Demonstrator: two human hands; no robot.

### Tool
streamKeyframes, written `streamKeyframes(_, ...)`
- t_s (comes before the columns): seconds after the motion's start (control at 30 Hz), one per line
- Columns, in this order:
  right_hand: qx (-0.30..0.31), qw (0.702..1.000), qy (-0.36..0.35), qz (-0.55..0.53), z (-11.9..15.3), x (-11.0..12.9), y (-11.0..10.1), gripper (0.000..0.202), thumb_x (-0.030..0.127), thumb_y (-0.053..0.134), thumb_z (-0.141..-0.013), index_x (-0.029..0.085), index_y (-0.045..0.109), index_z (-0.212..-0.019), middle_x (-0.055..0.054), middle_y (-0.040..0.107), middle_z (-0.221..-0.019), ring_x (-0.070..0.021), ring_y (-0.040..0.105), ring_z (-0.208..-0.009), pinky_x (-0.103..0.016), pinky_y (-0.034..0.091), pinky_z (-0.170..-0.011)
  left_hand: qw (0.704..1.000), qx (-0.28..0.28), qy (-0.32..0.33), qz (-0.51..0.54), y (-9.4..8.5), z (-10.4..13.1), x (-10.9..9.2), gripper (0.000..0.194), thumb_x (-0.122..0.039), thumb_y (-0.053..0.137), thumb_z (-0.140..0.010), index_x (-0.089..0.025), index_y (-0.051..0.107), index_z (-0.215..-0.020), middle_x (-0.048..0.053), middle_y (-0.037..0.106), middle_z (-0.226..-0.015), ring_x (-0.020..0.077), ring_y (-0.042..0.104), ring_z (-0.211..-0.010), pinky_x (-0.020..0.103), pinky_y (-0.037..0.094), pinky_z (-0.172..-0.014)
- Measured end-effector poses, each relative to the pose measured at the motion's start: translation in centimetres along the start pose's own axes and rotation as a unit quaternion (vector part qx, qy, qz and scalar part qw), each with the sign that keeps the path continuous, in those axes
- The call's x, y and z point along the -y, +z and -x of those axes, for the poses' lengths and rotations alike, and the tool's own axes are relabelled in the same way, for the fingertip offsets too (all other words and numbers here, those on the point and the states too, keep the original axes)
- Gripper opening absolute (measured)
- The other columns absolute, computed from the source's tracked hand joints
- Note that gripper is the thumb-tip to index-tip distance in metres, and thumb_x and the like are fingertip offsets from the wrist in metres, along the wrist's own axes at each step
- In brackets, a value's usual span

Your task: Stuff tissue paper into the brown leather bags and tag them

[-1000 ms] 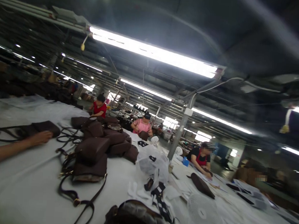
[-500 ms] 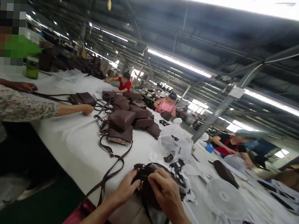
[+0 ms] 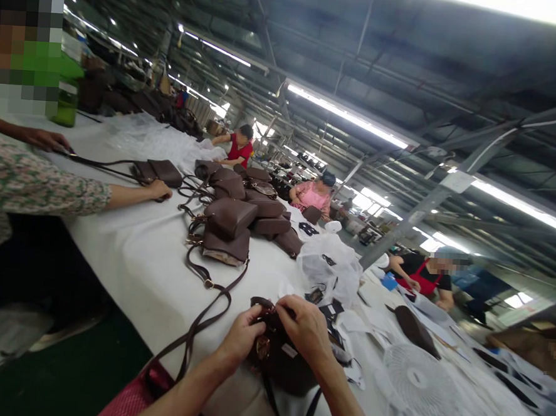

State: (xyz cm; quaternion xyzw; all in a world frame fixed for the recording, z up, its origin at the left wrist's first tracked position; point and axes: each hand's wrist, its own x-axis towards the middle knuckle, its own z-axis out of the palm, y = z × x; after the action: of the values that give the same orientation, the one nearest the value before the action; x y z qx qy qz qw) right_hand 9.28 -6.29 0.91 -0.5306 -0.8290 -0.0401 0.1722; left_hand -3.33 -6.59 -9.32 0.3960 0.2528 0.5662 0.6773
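A dark brown handbag [image 3: 287, 362] with gold-coloured metal fittings lies on the white table right in front of me. My left hand [image 3: 241, 332] pinches the bag's upper left edge, close to the fittings. With its fingers bent, my right hand [image 3: 306, 329] grips the top edge of the same bag. What exactly lies between the fingertips is partly hidden. Dark straps hang from the bag toward me. Another long brown strap [image 3: 215, 311] runs along the table left of my left hand.
A pile of brown handbags [image 3: 230, 217] stands ahead. At left, a co-worker's hand [image 3: 159, 190] rests by another brown bag [image 3: 167, 173]. A clear plastic bag [image 3: 329, 261], black-and-white tags and a white fan [image 3: 416, 379] lie to the right. Other people work farther back.
My right hand has moved up and left toward the bag's top edge, nearer my left hand. The bag's front, with a small pale label, now shows more. The co-worker's near hand has lowered slightly.
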Motion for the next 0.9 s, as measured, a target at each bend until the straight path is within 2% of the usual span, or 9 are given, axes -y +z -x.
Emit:
streamKeyframes(0.1,0.002,0.999,-0.028,0.030,-0.2,-0.2,0.0,0.021,0.025,0.051,-0.089,0.023,0.067,-0.075,-0.001,0.063,-0.073,-0.0155,0.059,-0.070,-0.025,0.036,-0.063,1.000,0.000,-0.002,0.021,0.3,0.1,-0.5,0.042,-0.012,0.053,-0.063,-0.015,0.067,-0.102,0.002,0.070,-0.091,0.0210,0.061,-0.093,0.031,0.044,-0.086)
streamKeyframes(0.33,-0.018,0.999,0.005,0.040,-0.3,-0.2,0.9,0.020,0.025,0.053,-0.089,0.021,0.066,-0.076,-0.002,0.060,-0.081,-0.0156,0.058,-0.077,-0.024,0.036,-0.065,0.999,-0.013,0.014,0.035,0.4,-0.3,-0.1,0.041,-0.009,0.052,-0.062,-0.014,0.068,-0.099,0.002,0.071,-0.093,0.0213,0.060,-0.095,0.030,0.043,-0.086)
streamKeyframes(0.47,-0.011,0.995,0.000,0.095,-0.3,0.2,1.4,0.019,0.021,0.054,-0.090,0.020,0.066,-0.075,-0.004,0.060,-0.084,-0.0165,0.056,-0.080,-0.026,0.037,-0.069,0.998,-0.040,0.021,0.042,0.5,-0.5,0.3,0.033,-0.013,0.054,-0.064,-0.014,0.069,-0.093,0.003,0.071,-0.086,0.0201,0.060,-0.088,0.029,0.044,-0.081)
streamKeyframes(0.63,0.056,0.975,-0.064,0.204,-0.3,0.7,1.5,0.020,0.011,0.051,-0.089,0.020,0.065,-0.079,-0.005,0.060,-0.086,-0.0185,0.054,-0.082,-0.027,0.037,-0.064,0.992,-0.112,0.009,0.062,1.1,-1.2,0.8,0.021,-0.017,0.059,-0.059,-0.013,0.070,-0.077,0.002,0.069,-0.073,0.0174,0.059,-0.074,0.028,0.044,-0.072)
streamKeyframes(0.73,0.098,0.963,-0.078,0.236,-0.4,0.9,1.2,0.020,0.005,0.051,-0.087,0.018,0.066,-0.083,-0.007,0.061,-0.090,-0.0193,0.054,-0.084,-0.027,0.039,-0.065,0.986,-0.155,-0.002,0.064,1.5,-1.6,1.0,0.015,-0.019,0.061,-0.057,-0.014,0.069,-0.069,0.001,0.066,-0.065,0.0151,0.056,-0.063,0.026,0.042,-0.063)
streamKeyframes(0.9,0.148,0.963,-0.065,0.215,-1.1,0.3,0.4,0.019,0.011,0.049,-0.091,0.019,0.065,-0.084,-0.006,0.064,-0.087,-0.0194,0.057,-0.086,-0.026,0.040,-0.069,0.986,-0.156,0.005,0.051,2.2,-1.9,1.4,0.014,-0.025,0.065,-0.059,-0.014,0.067,-0.068,0.001,0.065,-0.062,0.0146,0.055,-0.060,0.027,0.042,-0.062)
